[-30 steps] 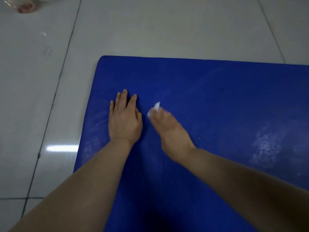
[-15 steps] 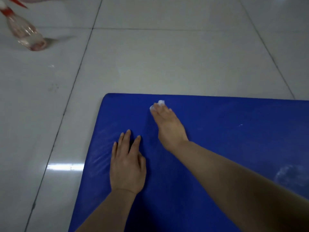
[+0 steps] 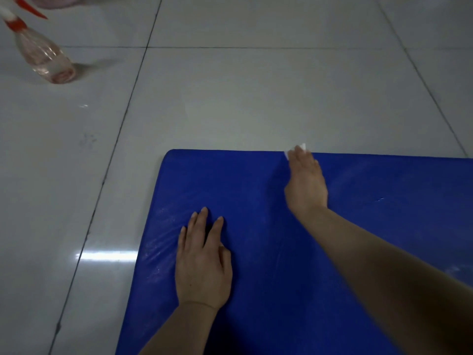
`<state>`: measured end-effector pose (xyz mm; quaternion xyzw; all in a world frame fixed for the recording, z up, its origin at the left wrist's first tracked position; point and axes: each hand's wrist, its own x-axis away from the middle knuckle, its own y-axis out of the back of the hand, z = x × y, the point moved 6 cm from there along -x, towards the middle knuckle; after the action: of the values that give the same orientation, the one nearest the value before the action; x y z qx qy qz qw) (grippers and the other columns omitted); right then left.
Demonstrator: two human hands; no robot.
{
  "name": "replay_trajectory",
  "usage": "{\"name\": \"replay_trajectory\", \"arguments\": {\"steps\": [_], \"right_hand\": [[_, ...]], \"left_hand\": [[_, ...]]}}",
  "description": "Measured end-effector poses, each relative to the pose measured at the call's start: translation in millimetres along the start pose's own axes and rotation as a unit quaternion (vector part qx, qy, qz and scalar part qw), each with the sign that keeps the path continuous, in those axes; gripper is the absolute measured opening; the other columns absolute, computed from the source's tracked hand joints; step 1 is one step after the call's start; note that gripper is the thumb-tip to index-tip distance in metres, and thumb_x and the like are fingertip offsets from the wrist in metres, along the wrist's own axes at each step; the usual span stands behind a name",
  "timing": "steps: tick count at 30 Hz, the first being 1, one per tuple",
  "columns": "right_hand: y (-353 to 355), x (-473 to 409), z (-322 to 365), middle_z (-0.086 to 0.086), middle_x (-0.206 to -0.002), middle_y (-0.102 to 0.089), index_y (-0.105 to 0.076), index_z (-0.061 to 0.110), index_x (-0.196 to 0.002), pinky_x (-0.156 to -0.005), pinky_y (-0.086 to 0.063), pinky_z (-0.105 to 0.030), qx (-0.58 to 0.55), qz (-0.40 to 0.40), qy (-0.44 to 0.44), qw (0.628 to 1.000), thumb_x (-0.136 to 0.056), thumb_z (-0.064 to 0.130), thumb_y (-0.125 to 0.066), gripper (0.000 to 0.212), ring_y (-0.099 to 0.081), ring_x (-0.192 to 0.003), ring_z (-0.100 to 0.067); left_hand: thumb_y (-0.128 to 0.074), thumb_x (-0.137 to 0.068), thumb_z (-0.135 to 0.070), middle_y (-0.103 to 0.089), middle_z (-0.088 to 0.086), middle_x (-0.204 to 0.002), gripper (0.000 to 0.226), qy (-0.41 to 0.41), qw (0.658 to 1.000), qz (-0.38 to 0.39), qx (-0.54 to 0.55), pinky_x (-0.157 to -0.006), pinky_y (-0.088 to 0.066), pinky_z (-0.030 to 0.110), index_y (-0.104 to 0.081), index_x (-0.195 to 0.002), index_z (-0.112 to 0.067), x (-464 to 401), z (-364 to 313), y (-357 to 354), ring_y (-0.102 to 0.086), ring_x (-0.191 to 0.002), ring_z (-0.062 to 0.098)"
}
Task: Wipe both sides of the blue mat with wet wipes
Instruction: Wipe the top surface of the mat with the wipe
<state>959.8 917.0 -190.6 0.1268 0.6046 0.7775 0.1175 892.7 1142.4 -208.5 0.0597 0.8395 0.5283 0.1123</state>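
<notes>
Floor tiles [image 3: 256,98], pale grey and glossy with dark grout lines, fill the far and left parts of the scene, and a bright streak of reflected light sits on them just left of the mat. Next in size, the blue mat [image 3: 358,213] lies flat on the tiles, taking up the near right; its rounded far-left corner shows, and its far edge runs straight off to the right. Faint whitish smears mark its surface near the left edge and again at the far right.

Both bare forearms reach in from the near side, well apart from each other. The left hand [image 3: 202,267] rests palm down on the mat near its left edge, fingers straight and slightly spread, gripping nothing. The right hand [image 3: 305,183] is stretched further out, its fingers extended to the mat's far edge, pressing a small white wet wipe [image 3: 302,147] against that edge (only a scrap of the wipe peeks out beyond the fingertips, so how it is folded cannot be told).

At the far left corner of the scene a clear spray bottle [image 3: 43,57] with pinkish liquid and a red-and-white trigger head stands on the tiles, well away from the mat and both hands.
</notes>
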Motion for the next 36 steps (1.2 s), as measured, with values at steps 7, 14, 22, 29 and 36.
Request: {"name": "replay_trajectory", "arguments": {"steps": [7, 14, 22, 29, 36], "right_hand": [[-14, 6, 55, -0.004, -0.159, 0.002, -0.002, 0.009, -0.151, -0.119, -0.001, -0.03, -0.034, 0.022, 0.094, 0.995, -0.09, -0.006, -0.039, 0.072, 0.003, -0.146, -0.02], [-8, -2, 34, -0.004, -0.159, -0.001, -0.008, 0.012, -0.152, -0.118, -0.013, -0.03, 0.013, 0.033, 0.115, 0.993, -0.09, -0.007, -0.04, 0.073, -0.006, -0.145, -0.019], [-15, 7, 52, -0.012, -0.158, 0.004, 0.003, 0.004, -0.15, -0.119, -0.01, -0.032, 0.017, 0.025, 0.107, 0.994, -0.095, 0.004, -0.036, 0.067, 0.003, -0.146, -0.023], [-15, 9, 48, -0.006, -0.159, 0.002, -0.009, 0.012, -0.151, -0.118, -0.01, -0.031, 0.009, 0.031, 0.146, 0.989, -0.09, -0.006, -0.037, 0.07, -0.005, -0.146, -0.019], [1, 18, 15, -0.009, -0.159, -0.001, -0.011, 0.009, -0.151, -0.117, -0.016, -0.031, -0.028, 0.007, 0.032, 0.999, -0.089, -0.006, -0.042, 0.071, -0.011, -0.144, -0.02]], "left_hand": [[-0.029, -0.087, -0.021, -0.044, 0.012, -0.146, 0.053, 0.003, 1.0, -0.004, 0.0, -0.117, -0.016, 0.039, -0.058, -0.13, -0.011, 1, 0, 1, -0.034, -0.138, 0.026], [-0.029, -0.087, -0.021, -0.044, 0.013, -0.146, 0.054, 0.001, 1.0, -0.001, 0.0, -0.117, -0.013, 0.036, -0.058, -0.13, -0.01, 0, -1, 1, -0.034, -0.137, 0.026], [-0.028, -0.087, -0.022, -0.043, 0.012, -0.147, 0.054, 0.001, 1.0, -0.001, -0.007, -0.116, -0.019, 0.042, -0.057, -0.131, -0.011, 1, 0, -1, -0.033, -0.139, 0.025], [-0.029, -0.086, -0.021, -0.044, 0.013, -0.146, 0.054, -0.001, 1.0, -0.006, -0.002, -0.116, -0.016, 0.039, -0.058, -0.13, -0.011, -1, 1, -1, -0.033, -0.138, 0.026], [-0.028, -0.087, -0.022, -0.044, 0.012, -0.146, 0.055, -0.002, 1.0, 0.002, -0.008, -0.115, -0.025, 0.046, -0.057, -0.132, -0.011, 0, 2, -2, -0.033, -0.138, 0.026]]}}
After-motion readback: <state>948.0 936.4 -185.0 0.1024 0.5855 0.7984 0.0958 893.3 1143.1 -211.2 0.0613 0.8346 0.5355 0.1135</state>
